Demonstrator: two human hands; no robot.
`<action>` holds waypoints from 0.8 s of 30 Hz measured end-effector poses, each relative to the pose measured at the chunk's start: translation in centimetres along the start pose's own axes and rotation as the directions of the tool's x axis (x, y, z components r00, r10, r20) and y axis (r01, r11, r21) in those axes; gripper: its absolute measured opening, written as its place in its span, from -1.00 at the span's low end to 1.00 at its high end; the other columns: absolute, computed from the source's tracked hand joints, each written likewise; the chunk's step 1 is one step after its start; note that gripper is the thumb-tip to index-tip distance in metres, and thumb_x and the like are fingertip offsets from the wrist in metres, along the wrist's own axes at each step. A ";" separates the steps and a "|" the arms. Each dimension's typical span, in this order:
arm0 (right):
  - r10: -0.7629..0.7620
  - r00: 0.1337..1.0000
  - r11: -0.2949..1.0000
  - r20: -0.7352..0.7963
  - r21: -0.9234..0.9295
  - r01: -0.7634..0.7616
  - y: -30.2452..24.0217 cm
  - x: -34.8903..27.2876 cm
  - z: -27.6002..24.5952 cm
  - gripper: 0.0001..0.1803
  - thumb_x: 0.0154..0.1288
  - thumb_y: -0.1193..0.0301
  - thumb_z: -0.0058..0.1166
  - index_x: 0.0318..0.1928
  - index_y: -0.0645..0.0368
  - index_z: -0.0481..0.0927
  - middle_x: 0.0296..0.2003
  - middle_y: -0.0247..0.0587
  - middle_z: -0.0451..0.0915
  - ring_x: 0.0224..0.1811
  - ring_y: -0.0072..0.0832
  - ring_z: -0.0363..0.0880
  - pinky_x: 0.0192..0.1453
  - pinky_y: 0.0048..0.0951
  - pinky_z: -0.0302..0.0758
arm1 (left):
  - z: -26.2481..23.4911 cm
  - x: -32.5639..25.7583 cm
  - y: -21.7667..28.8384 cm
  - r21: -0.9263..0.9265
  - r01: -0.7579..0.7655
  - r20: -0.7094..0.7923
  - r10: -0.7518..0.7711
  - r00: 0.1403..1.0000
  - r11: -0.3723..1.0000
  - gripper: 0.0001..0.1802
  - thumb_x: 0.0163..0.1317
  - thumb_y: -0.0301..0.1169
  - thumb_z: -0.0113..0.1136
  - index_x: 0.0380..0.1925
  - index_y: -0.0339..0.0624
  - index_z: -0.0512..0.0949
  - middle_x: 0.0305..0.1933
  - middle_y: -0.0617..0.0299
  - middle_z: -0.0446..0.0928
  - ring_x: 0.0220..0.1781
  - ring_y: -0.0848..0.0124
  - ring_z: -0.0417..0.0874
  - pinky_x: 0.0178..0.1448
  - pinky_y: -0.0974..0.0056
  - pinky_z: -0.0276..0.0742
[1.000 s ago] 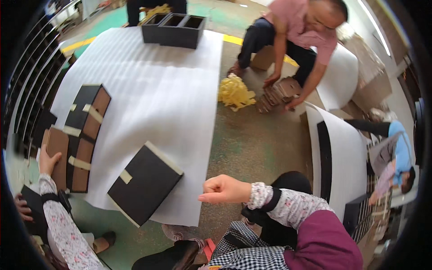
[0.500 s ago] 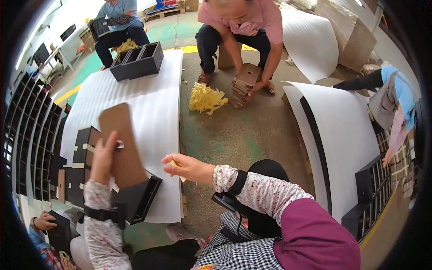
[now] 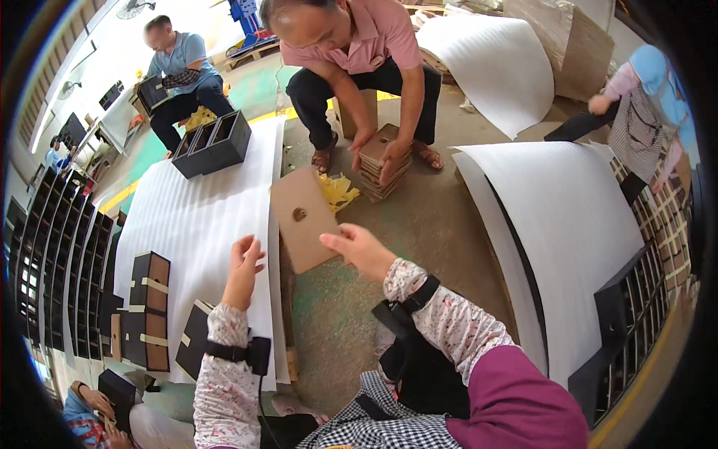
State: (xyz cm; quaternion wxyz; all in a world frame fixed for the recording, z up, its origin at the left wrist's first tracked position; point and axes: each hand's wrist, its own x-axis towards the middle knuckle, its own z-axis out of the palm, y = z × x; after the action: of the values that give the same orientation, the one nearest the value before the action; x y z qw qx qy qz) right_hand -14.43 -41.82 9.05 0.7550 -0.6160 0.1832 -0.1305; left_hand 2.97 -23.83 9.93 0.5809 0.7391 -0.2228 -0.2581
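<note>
A brown rectangular board (image 3: 314, 243) with a round hole hangs tilted in front of me, past the edge of the white-covered surface. My right hand (image 3: 363, 251) grips it at its right edge. To its left, my left hand (image 3: 245, 269) is raised off the board with fingers loosely curled and apart; nothing shows in it. Beyond the board, a person in a pink shirt squats with both hands around a stack of similar brown boards (image 3: 385, 168). A pile of yellow tape scraps (image 3: 339, 193) lies beside that stack, partly hidden by my board.
White foam sheeting (image 3: 179, 224) covers the surface at left, bearing a black compartment box (image 3: 213, 144) and taped black boxes (image 3: 148, 310). Another white-covered stack (image 3: 553, 217) stands at right, near a black rack (image 3: 636, 329). Other people sit or work on both sides.
The board has gone from my left hand to my right and moved right, off the boxes. My left hand has let go. The view has shifted; the squatting person still handles the stack.
</note>
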 end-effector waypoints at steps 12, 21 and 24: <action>0.005 0.891 1.000 -0.454 0.015 0.002 4.7 12.0 -12.6 -0.54 0.15 0.02 0.13 -0.38 0.23 0.46 -0.68 -0.42 0.27 -0.71 -0.64 0.17 -0.62 -0.53 0.11 | -14.8 -7.0 -13.9 0.879 0.096 -0.255 0.289 0.923 0.468 -0.43 0.17 -0.13 0.06 0.12 -0.18 0.27 0.25 0.03 0.22 0.32 0.11 0.15 0.36 0.06 -0.03; 0.095 0.723 0.991 -0.684 0.133 -0.003 7.4 23.9 -17.3 -0.53 0.06 -0.02 0.21 -0.44 0.11 0.38 -0.73 -0.42 0.27 -0.78 -0.63 0.13 -0.71 -0.55 0.04 | -14.4 -7.6 -13.2 0.897 0.155 -0.285 0.275 0.918 0.413 -0.44 0.19 -0.13 -0.01 0.15 -0.16 0.24 0.26 0.04 0.20 0.33 0.11 0.14 0.37 0.05 -0.06; 0.077 0.666 0.994 -0.742 0.108 0.006 8.8 26.8 -20.3 -0.49 0.06 -0.08 0.18 -0.48 0.12 0.39 -0.74 -0.41 0.27 -0.80 -0.61 0.14 -0.73 -0.52 0.04 | -14.0 -7.1 -13.1 0.901 0.154 -0.278 0.267 0.923 0.406 -0.44 0.19 -0.14 -0.01 0.15 -0.16 0.24 0.26 0.03 0.21 0.32 0.10 0.15 0.37 0.05 -0.05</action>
State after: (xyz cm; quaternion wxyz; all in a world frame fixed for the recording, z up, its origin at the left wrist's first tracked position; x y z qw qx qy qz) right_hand 0.56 -69.24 -6.18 0.6468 -0.4663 0.4807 -0.3649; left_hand 6.84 -6.00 0.69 0.1240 0.9611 -0.2354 0.0736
